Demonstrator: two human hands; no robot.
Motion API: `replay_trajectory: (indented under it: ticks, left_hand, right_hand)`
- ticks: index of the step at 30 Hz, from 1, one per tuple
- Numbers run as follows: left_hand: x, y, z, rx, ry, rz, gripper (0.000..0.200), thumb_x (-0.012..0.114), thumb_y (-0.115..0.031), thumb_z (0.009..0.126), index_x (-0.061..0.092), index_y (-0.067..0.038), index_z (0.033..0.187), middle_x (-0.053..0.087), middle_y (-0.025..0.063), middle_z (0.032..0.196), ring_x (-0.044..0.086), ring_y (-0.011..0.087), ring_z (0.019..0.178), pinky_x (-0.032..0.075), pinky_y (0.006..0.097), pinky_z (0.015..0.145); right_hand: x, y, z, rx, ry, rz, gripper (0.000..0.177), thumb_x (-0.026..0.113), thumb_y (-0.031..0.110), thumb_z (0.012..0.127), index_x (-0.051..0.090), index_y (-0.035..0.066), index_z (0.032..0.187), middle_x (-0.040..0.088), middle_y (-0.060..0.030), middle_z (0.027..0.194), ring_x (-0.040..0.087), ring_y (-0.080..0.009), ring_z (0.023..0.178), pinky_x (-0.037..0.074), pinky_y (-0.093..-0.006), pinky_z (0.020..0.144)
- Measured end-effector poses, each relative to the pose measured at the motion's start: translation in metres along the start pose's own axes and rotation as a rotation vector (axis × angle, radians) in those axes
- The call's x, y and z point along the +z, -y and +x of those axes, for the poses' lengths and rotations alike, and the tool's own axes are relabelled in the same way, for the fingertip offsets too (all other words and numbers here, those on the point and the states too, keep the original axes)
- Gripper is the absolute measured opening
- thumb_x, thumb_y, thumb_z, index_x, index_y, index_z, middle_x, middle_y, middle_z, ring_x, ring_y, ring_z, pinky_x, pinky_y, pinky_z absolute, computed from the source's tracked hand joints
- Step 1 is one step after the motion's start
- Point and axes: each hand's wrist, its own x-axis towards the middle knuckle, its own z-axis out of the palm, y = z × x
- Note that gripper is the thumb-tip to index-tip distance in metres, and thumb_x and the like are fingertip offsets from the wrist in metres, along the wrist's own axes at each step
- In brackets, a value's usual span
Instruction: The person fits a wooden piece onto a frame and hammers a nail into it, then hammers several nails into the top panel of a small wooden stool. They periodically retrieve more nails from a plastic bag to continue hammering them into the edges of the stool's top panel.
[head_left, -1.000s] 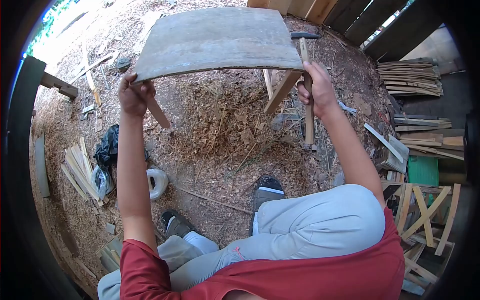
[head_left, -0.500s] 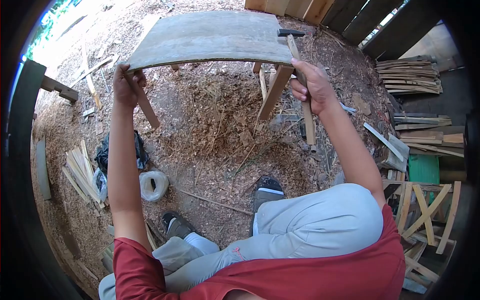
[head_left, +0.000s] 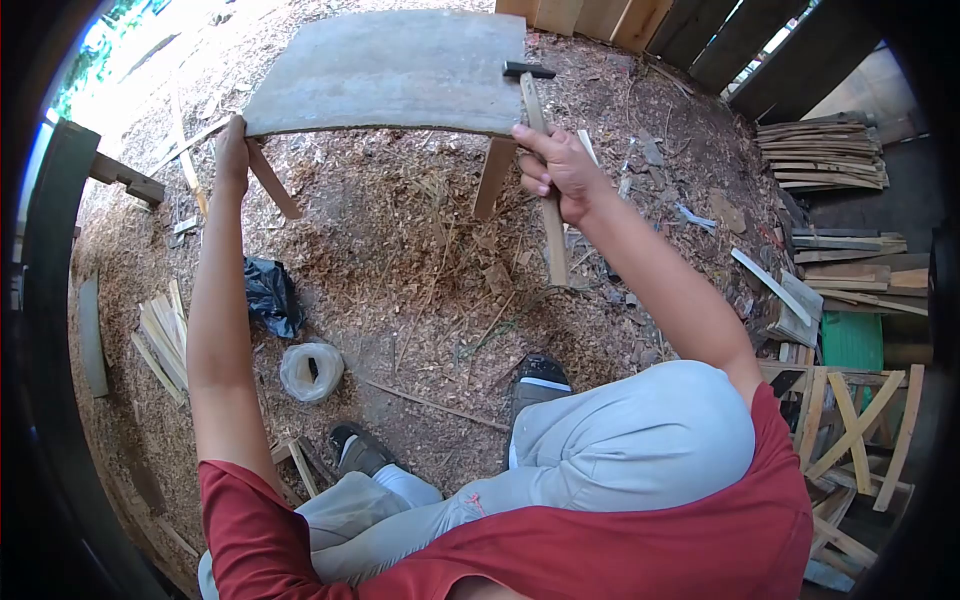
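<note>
A grey wooden board with wooden legs under it is held up at the top of the view. At its near left corner my left hand is closed round the edge, its fingers mostly hidden. Beside the near right corner, my right hand is closed on the wooden handle of a hammer, with the thumb side against the board's corner. The hammer's dark head points away from me, next to the board's right edge.
Wood shavings cover the ground. A dark plastic bag and a clear roll lie left of centre. Stacked wood strips and crossed wooden pieces are at right; a dark post stands far left.
The board, both hands and the hammer have shifted left. The board's right leg has swung left, and the plastic bag shows more fully beside my left forearm.
</note>
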Motion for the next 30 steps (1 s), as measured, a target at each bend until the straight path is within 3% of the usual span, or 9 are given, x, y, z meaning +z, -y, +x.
replay_trajectory:
  ticks: [7, 10, 12, 14, 16, 21, 23, 25, 30]
  left_hand:
    - [-0.024, 0.022, -0.002, 0.149, 0.185, 0.306, 0.049, 0.050, -0.042, 0.109, 0.071, 0.002, 0.101, 0.068, 0.0061, 0.089, 0.059, 0.0153, 0.083, 0.047, 0.0338, 0.079]
    - [-0.030, 0.020, 0.005, 0.021, 0.200, 0.388, 0.052, 0.050, -0.045, 0.109, 0.071, 0.003, 0.105, 0.072, 0.0131, 0.098, 0.065, 0.0235, 0.090, 0.049, 0.0392, 0.085]
    - [-0.036, 0.011, 0.004, 0.196, 0.128, 0.818, 0.059, 0.050, -0.050, 0.109, 0.068, 0.006, 0.116, 0.072, 0.0238, 0.110, 0.067, 0.0368, 0.105, 0.049, 0.0465, 0.095]
    - [-0.045, 0.006, -0.008, 0.199, 0.083, 0.812, 0.063, 0.049, -0.052, 0.109, 0.064, 0.008, 0.122, 0.070, 0.0282, 0.116, 0.065, 0.0416, 0.112, 0.047, 0.0490, 0.100]
    - [-0.051, -0.018, -0.048, 0.225, 0.030, 0.875, 0.073, 0.047, -0.056, 0.109, 0.057, 0.013, 0.130, 0.066, 0.0331, 0.124, 0.063, 0.0441, 0.119, 0.046, 0.0497, 0.106]
    - [-0.094, -0.097, -0.171, 0.049, 0.454, 0.825, 0.045, 0.060, -0.043, 0.106, 0.066, -0.003, 0.125, 0.072, 0.0177, 0.117, 0.068, 0.0299, 0.113, 0.051, 0.0406, 0.096]
    - [-0.101, -0.132, -0.215, 0.062, 0.493, 0.823, 0.034, 0.066, -0.034, 0.103, 0.070, -0.002, 0.115, 0.073, 0.0152, 0.109, 0.068, 0.0292, 0.106, 0.052, 0.0393, 0.089]
    - [-0.124, -0.116, -0.235, 0.182, 0.474, 0.828, 0.029, 0.068, -0.030, 0.102, 0.070, -0.003, 0.111, 0.072, 0.0143, 0.102, 0.068, 0.0291, 0.098, 0.053, 0.0384, 0.086]
    - [-0.158, 0.003, -0.269, -0.040, 0.488, 0.787, 0.017, 0.072, -0.015, 0.096, 0.066, 0.001, 0.101, 0.065, 0.0125, 0.089, 0.065, 0.0225, 0.084, 0.052, 0.0360, 0.075]
  right_hand:
    - [0.003, -0.013, 0.003, 0.080, -0.133, -0.146, 0.023, 0.075, 0.014, 0.095, 0.053, 0.012, 0.099, 0.047, 0.0072, 0.064, 0.043, -0.0046, 0.045, 0.035, -0.0255, 0.040]
    - [0.006, -0.008, 0.003, 0.096, -0.143, -0.217, 0.024, 0.076, 0.014, 0.095, 0.052, 0.012, 0.097, 0.047, 0.0070, 0.063, 0.043, -0.0044, 0.044, 0.035, -0.0265, 0.040]
    - [0.003, -0.006, 0.002, 0.105, -0.138, -0.258, 0.025, 0.077, 0.016, 0.095, 0.054, 0.010, 0.103, 0.049, 0.0057, 0.069, 0.044, -0.0043, 0.047, 0.036, -0.0249, 0.040]
    - [0.002, -0.005, -0.001, 0.118, -0.129, -0.309, 0.028, 0.079, 0.017, 0.094, 0.056, 0.009, 0.108, 0.052, 0.0043, 0.075, 0.046, -0.0042, 0.049, 0.036, -0.0233, 0.039]
    - [0.010, -0.005, -0.011, -0.131, -0.290, -0.681, 0.029, 0.078, 0.026, 0.097, 0.062, 0.005, 0.109, 0.054, 0.0042, 0.073, 0.047, -0.0035, 0.051, 0.036, -0.0215, 0.041]
    - [0.036, 0.023, -0.030, -0.449, -0.389, -0.926, 0.032, 0.068, 0.038, 0.104, 0.070, 0.006, 0.104, 0.056, 0.0050, 0.074, 0.048, -0.0039, 0.064, 0.041, -0.0273, 0.058]
    - [0.065, 0.032, -0.034, -0.387, -0.206, -0.901, 0.030, 0.066, 0.036, 0.105, 0.069, 0.006, 0.102, 0.054, 0.0061, 0.073, 0.046, -0.0038, 0.064, 0.040, -0.0268, 0.058]
    - [0.098, 0.026, -0.028, -0.334, -0.015, -0.857, 0.029, 0.065, 0.034, 0.106, 0.069, 0.006, 0.099, 0.051, 0.0073, 0.072, 0.045, -0.0036, 0.065, 0.038, -0.0264, 0.058]
    - [0.158, -0.039, -0.020, 0.059, 0.422, -1.211, 0.023, 0.066, 0.028, 0.105, 0.063, 0.006, 0.097, 0.050, 0.0038, 0.072, 0.045, -0.0060, 0.060, 0.037, -0.0271, 0.050]
